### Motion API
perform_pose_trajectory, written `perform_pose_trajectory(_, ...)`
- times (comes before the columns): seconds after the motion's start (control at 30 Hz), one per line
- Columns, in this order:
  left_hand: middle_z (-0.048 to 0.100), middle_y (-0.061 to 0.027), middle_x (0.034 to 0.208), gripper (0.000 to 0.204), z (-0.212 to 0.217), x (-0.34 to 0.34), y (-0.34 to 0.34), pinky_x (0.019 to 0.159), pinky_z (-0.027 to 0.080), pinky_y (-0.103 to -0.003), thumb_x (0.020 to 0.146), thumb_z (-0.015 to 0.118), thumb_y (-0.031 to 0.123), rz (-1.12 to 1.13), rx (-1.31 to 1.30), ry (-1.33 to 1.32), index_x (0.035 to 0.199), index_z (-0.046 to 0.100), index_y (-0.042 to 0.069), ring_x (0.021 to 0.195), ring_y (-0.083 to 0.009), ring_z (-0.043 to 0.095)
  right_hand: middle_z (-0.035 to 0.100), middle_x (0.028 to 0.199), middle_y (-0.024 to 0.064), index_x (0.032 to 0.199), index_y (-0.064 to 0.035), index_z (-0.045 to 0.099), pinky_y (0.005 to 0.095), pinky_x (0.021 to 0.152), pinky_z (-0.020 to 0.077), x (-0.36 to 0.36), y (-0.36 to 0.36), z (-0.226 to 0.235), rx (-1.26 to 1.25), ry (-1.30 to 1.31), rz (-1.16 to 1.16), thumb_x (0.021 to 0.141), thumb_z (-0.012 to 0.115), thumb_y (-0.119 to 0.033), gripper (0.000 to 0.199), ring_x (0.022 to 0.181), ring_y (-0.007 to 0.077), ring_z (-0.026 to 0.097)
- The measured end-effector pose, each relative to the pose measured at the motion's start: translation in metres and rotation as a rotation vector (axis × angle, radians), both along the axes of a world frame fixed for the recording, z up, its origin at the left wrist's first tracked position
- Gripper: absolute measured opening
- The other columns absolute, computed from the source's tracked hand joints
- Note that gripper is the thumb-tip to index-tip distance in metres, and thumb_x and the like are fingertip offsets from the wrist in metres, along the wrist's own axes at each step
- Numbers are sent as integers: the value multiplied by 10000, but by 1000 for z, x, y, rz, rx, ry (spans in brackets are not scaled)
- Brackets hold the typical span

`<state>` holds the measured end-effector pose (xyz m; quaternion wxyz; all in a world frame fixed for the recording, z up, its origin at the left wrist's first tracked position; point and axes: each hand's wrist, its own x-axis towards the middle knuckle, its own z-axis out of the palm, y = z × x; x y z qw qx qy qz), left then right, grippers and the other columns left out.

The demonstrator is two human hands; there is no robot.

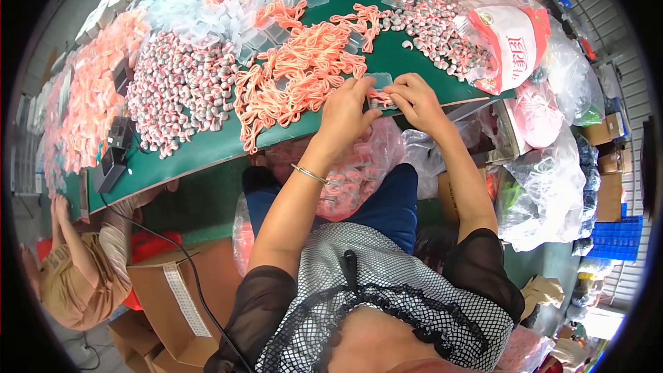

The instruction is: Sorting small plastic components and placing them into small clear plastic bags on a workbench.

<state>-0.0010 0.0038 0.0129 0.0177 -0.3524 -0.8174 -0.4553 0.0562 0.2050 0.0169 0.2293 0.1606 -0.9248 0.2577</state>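
At the table's near edge, my two hands meet over a small clear plastic box whose lid stands open. My left hand is closed on the box's left side, its fingertips partly hidden behind it. From the other side, my right hand pinches at the box's right edge with thumb and fingers. Between the fingertips shows a bit of orange-pink cord, low in the box. Just left of my left hand lies a big heap of looped orange cords on the green table.
A pile of small pink-and-grey pieces lies left of the cords. More spill from a red-and-white bag at right. Clear boxes lie behind. A person works at far left, near a cardboard box. A black cable hangs down.
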Motion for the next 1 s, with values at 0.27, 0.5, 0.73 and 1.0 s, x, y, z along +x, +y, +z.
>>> perform_pose_trajectory(0.27, 599, -122, 1007, 441, -6, -2, -1, 770, 511, -425, 711, 798, 183, -39, -33, 26, 1110, 640, 79, 910, -330, 626, 609, 875, 88, 978, -50, 699, 367, 742, 487, 6, -1, -1, -53, 16, -40, 845, 695, -121, 151, 856, 270, 586)
perform_pose_trajectory(0.5, 596, -126, 1061, 444, -2, 1, -3, 790, 519, -418, 710, 792, 150, -66, 48, 29, 1123, 647, 78, 924, -324, 634, 621, 839, 78, 899, -64, 690, 359, 719, 480, 2, -5, 9, 3, -87, -68, 830, 705, -137, 102, 844, 251, 594)
perform_pose_trajectory(0.73, 594, -126, 1071, 418, -10, -2, -2, 778, 524, -413, 718, 785, 146, -64, 58, 98, 1110, 655, 75, 901, -317, 641, 618, 785, 82, 903, -51, 685, 349, 666, 483, -4, -5, 12, -68, -247, -108, 840, 696, -138, 108, 745, 240, 599)
perform_pose_trajectory(1.0, 589, -117, 1019, 397, -12, -1, -1, 766, 518, -408, 710, 785, 126, -65, 80, 123, 1073, 639, 58, 878, -301, 637, 610, 846, 87, 1036, -51, 666, 322, 614, 491, -28, 7, -4, 173, 57, -185, 849, 686, -137, 206, 650, 209, 601)
